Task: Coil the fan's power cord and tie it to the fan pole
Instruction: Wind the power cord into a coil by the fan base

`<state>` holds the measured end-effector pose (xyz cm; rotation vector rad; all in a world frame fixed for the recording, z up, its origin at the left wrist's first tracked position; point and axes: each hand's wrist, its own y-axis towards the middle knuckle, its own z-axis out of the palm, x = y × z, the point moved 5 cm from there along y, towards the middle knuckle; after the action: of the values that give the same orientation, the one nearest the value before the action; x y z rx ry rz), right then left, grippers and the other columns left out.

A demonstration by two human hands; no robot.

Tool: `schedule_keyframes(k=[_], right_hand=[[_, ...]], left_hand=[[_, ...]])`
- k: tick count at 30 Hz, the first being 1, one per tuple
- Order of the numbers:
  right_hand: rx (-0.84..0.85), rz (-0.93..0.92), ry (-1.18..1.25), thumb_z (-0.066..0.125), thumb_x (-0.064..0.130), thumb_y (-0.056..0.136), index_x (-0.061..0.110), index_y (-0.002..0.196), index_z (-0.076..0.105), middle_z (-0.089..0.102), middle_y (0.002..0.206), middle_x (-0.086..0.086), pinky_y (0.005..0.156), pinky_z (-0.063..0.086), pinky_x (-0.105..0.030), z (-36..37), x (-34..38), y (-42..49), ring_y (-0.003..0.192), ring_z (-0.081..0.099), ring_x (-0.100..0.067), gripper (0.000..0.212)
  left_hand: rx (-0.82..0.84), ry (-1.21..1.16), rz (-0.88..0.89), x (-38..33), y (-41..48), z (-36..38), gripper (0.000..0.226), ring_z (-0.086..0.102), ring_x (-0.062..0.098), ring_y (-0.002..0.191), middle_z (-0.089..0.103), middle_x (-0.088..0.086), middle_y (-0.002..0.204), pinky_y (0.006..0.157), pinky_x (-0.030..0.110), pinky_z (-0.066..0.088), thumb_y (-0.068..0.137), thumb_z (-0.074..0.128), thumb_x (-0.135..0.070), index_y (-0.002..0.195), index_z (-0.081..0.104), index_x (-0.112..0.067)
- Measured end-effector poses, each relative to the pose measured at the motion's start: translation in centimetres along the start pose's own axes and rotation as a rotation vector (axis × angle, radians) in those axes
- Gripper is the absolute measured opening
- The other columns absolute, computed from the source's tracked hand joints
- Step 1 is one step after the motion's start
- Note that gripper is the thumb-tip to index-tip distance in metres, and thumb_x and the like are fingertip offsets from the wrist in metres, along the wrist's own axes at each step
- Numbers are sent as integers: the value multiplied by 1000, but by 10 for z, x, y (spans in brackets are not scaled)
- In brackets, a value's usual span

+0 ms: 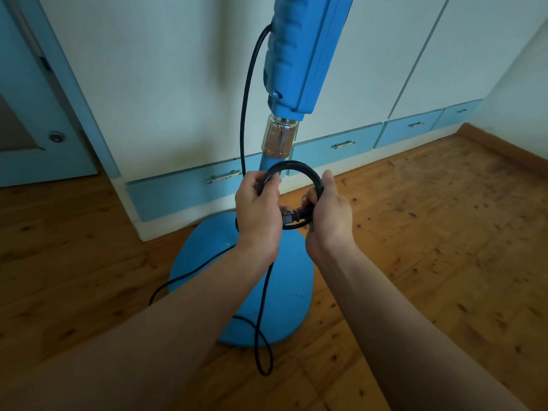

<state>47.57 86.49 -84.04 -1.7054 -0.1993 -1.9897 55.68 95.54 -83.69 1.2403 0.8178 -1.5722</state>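
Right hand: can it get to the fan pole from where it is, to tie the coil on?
Probably yes. The right hand holds the coil with the left hand just in front of the fan pole. Nothing stands between them, but both hands are full and slack cord trails over the base.

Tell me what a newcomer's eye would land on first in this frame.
First, the two hands at centre: the left hand and right hand grip a small black coil of cord, its plug between them. Behind rises the bright blue fan pole with its clear collar, standing on a round blue base. Loose cord trails over the base onto the wooden floor.
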Motion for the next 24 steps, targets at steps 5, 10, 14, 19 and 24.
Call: schedule_keyframes(k=[5,10,14,19,24], right_hand=[[35,-127,-134,34,50,107,12,67,62,64,53,2,64,54,-35,0,9,-2,51,62,-13,62],[-62,-362,-312,27,53,105,13,65,55,56,48,4,53,47,-33,-1,21,-11,46,53,-12,63],[-193,-410,-283,34,46,108,17,58,33,31,41,7,45,24,-33,-16,29,-8,44,26,-15,58],[-323,-256,-126,37,43,107,12,60,39,35,40,4,51,28,-39,-37,24,2,43,32,-18,56],[-366,-63,17,39,39,106,10,66,51,51,61,-1,63,42,-38,-43,14,12,60,48,-22,50]], left_hand=[[23,326,345,-23,-1,-8,12,61,26,66,59,-5,75,61,45,54,102,55,-15,92,52,-19],[23,418,476,-28,-12,3,6,57,9,66,59,-6,73,62,24,47,99,60,-10,95,57,-7],[169,266,302,-19,-17,15,12,50,1,60,56,-10,65,59,14,40,93,66,-18,82,62,-15],[325,49,31,0,-27,22,21,58,4,70,62,-7,73,65,12,44,83,74,-34,82,68,-14],[363,-20,-23,13,-52,34,25,65,13,83,66,15,87,76,25,54,90,75,-27,93,64,-5]])
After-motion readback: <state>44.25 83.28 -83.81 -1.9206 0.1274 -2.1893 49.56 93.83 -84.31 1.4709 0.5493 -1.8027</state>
